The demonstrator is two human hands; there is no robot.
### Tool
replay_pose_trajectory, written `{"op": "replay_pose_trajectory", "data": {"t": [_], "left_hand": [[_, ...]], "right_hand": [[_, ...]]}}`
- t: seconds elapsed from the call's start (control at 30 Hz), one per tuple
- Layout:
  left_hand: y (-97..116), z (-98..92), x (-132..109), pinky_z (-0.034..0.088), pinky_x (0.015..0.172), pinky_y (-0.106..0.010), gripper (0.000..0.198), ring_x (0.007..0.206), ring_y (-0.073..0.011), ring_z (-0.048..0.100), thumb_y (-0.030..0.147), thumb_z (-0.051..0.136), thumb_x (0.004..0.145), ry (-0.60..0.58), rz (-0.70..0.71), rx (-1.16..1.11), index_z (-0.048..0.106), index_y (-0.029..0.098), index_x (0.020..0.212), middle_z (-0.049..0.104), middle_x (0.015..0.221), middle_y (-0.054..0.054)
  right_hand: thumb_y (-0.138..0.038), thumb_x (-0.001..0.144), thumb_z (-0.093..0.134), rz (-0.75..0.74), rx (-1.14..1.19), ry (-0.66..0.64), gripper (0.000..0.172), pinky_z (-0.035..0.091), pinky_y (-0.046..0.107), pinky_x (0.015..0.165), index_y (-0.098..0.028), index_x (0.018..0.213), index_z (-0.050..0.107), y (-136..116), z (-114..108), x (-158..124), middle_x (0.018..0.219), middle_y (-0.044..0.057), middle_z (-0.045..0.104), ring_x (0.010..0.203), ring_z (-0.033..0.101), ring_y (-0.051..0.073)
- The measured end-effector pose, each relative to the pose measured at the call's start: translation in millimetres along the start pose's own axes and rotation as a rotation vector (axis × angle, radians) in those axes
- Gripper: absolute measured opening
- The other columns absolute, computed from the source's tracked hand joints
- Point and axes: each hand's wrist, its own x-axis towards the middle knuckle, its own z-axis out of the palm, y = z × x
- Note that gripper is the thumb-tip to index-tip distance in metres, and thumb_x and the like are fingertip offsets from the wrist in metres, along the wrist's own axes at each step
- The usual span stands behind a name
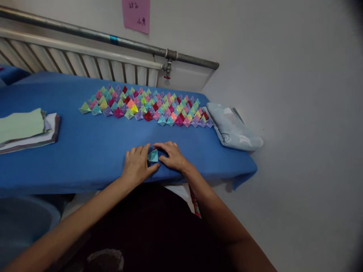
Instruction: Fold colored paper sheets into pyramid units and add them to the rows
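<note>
A small light-blue folded paper piece (pixel 153 155) lies on the blue cloth-covered table (pixel 90 143) near its front edge. My left hand (pixel 138 165) and my right hand (pixel 172 155) rest on the cloth on either side of it, fingertips pressed against the paper, pinching it between them. Farther back, several colourful folded paper shapes (pixel 147 106) stand in tidy rows across the table.
A stack of flat coloured paper sheets (pixel 27 129) lies at the table's left. A pale folded cloth (pixel 232 130) sits at the right end. Behind the table are a white radiator (pixel 85 62), a grey pipe (pixel 113 39) and a pink wall note (pixel 136 15).
</note>
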Motion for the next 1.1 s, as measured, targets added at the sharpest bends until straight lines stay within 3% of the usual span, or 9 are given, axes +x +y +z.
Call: {"op": "replay_pose_trajectory", "data": {"t": [0.23, 0.33, 0.43, 0.6, 0.73, 0.8, 0.93, 1.1], "left_hand": [[-20, -0.7, -3, 0.043, 0.099, -0.048, 0.059, 0.112, -0.0332, 0.056, 0.035, 0.06, 0.082, 0.081, 0.074, -0.063, 0.048, 0.014, 0.136, 0.064, 0.124, -0.016], [-30, -1.8, -3, 0.042, 0.102, -0.047, 0.054, 0.113, -0.0313, 0.056, 0.034, 0.057, 0.084, 0.101, 0.107, -0.091, 0.048, 0.015, 0.135, 0.062, 0.126, -0.015], [-34, -0.2, 0, 0.043, 0.101, -0.047, 0.051, 0.111, -0.0309, 0.058, 0.035, 0.055, 0.086, 0.098, 0.087, -0.09, 0.05, 0.016, 0.133, 0.064, 0.123, -0.014], [-36, 0.7, 6, 0.045, 0.099, -0.045, 0.042, 0.11, -0.0299, 0.059, 0.028, 0.052, 0.088, 0.14, 0.02, -0.125, 0.055, 0.013, 0.127, 0.065, 0.118, -0.015], [-36, -2.4, 6, 0.046, 0.094, -0.04, 0.023, 0.1, -0.0256, 0.061, 0.027, 0.05, 0.088, 0.122, 0.037, -0.193, 0.065, 0.017, 0.102, 0.067, 0.102, -0.01], [-34, -2.4, 6, 0.046, 0.092, -0.04, 0.018, 0.096, -0.0244, 0.06, 0.03, 0.052, 0.088, 0.089, 0.046, -0.193, 0.066, 0.019, 0.092, 0.067, 0.096, -0.008], [-26, 0.7, 8, 0.045, 0.088, -0.041, 0.018, 0.096, -0.0254, 0.059, 0.037, 0.058, 0.087, 0.077, -0.028, -0.139, 0.067, 0.021, 0.088, 0.066, 0.097, -0.007], [-20, 2.0, 16, 0.044, 0.087, -0.043, 0.019, 0.098, -0.028, 0.058, 0.037, 0.059, 0.084, 0.092, -0.089, -0.105, 0.069, 0.021, 0.086, 0.066, 0.1, -0.009]], "right_hand": [[-0.009, 0.075, 0.057, -0.025, 0.056, -0.003, 0.046, 0.038, 0.039, 0.096, -0.024, 0.118, 0.066, 4, 0, -5, 0.1, 0.001, 0.073, 0.099, 0.061, 0.02], [-0.008, 0.073, 0.056, -0.042, 0.028, 0.038, 0.048, 0.039, 0.038, 0.095, -0.022, 0.118, 0.065, 4, 1, -5, 0.104, 0.003, 0.072, 0.099, 0.06, 0.021], [-0.007, 0.073, 0.056, -0.042, 0.03, 0.03, 0.05, 0.039, 0.039, 0.096, -0.023, 0.12, 0.064, 3, 2, -6, 0.105, 0.003, 0.072, 0.1, 0.06, 0.021], [-0.007, 0.075, 0.054, -0.005, 0.177, 0.043, 0.044, 0.043, 0.035, 0.093, -0.023, 0.114, 0.065, 6, 3, -9, 0.087, -0.001, 0.07, 0.086, 0.063, 0.017], [-0.014, 0.08, 0.056, -0.002, 0.194, 0.184, 0.024, 0.046, 0.035, 0.091, -0.021, 0.098, 0.069, 9, 5, -6, 0.095, 0.004, 0.068, 0.094, 0.062, 0.019], [-0.014, 0.083, 0.055, -0.048, 0.124, 0.169, 0.019, 0.044, 0.037, 0.097, -0.022, 0.091, 0.07, 9, 7, -3, 0.101, 0.005, 0.068, 0.102, 0.06, 0.019], [-0.009, 0.085, 0.05, -0.082, -0.01, 0.085, 0.028, 0.043, 0.037, 0.102, -0.023, 0.095, 0.072, 6, 9, 1, 0.117, 0.005, 0.064, 0.111, 0.057, 0.019], [-0.008, 0.085, 0.05, -0.069, -0.149, 0.022, 0.035, 0.044, 0.041, 0.101, -0.026, 0.102, 0.073, 2, 9, 1, 0.122, 0.005, 0.063, 0.11, 0.056, 0.022]]}}
